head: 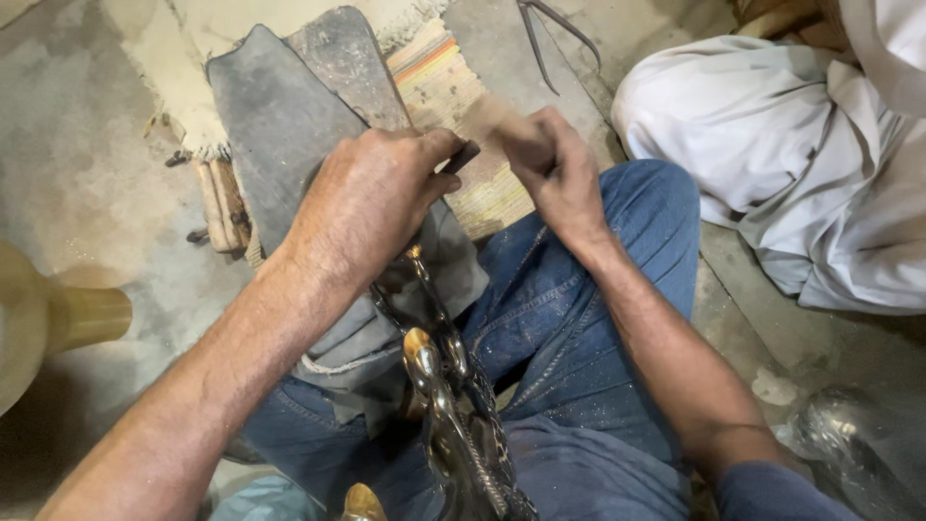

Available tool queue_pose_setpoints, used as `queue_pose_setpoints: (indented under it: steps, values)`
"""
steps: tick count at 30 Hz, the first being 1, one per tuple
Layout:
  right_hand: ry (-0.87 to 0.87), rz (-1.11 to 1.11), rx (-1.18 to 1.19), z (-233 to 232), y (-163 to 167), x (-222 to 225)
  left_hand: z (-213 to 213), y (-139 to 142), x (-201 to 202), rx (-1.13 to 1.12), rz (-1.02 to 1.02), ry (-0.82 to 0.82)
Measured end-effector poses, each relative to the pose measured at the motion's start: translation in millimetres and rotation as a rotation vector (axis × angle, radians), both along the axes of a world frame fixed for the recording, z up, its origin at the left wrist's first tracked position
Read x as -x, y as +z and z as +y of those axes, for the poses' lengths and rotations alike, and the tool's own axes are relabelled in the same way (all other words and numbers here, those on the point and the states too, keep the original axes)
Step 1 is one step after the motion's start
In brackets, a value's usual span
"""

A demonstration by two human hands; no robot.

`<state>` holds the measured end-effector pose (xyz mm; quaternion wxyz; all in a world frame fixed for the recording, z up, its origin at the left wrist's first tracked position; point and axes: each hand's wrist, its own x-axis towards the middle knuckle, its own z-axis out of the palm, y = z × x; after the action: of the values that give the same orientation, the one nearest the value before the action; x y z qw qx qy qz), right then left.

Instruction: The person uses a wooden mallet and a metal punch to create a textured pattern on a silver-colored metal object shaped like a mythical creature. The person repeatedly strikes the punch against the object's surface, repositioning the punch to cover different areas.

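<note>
Sitting low on the floor, the person is bracing an ornate brass piece across the lap, its polished knobs and dark openwork running from the near edge up toward the hands. The left hand is closing over the far end of the brass — fingers curled tight, pinning it against a grey cloth that is draped over the knee, likely as padding so the metal is not slipping on the jeans. Between thumb and forefinger it is also pinching a short dark tool, slanted toward the right. The right hand is blurring just beside that tool's end, fingers bunched; whether anything is in its grasp cannot be told from the smear of motion. Far of the hands a striped mat is lying under thin metal tongs. At the left a brass vessel is standing by — and at the right another person in white clothing is sitting close.
</note>
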<state>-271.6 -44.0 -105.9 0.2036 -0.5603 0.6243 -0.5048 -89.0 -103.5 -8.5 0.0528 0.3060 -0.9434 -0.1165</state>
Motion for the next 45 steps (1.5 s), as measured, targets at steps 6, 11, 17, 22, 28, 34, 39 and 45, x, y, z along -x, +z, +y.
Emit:
queue_pose_setpoints:
  steps: [6,11,17,22,28,34,39,45]
  values:
    - [0.067,0.002,-0.004,-3,-5,4,1,0,-1,-0.045,-0.028,0.066]
    - [0.113,0.173,0.047,-6,-14,8,-1,0,-3,-0.03,-0.042,0.079]
    - [0.124,0.251,-0.002,-2,-17,14,0,-2,-7,-0.026,-0.005,0.074]
    - [-0.024,-0.032,-0.059,-4,-16,12,1,-5,-10,0.029,0.07,0.04]
    - [0.049,-0.014,-0.103,-2,-16,15,0,-6,-12,0.001,-0.01,0.071]
    - [0.151,0.126,0.064,-3,-14,14,0,-8,-13,-0.05,0.01,0.107]
    - [0.16,0.082,-0.12,-1,-13,13,2,-8,-18,-0.007,0.074,0.088]
    - [0.123,0.122,-0.06,-2,-15,17,1,-6,-19,-0.008,0.032,0.102]
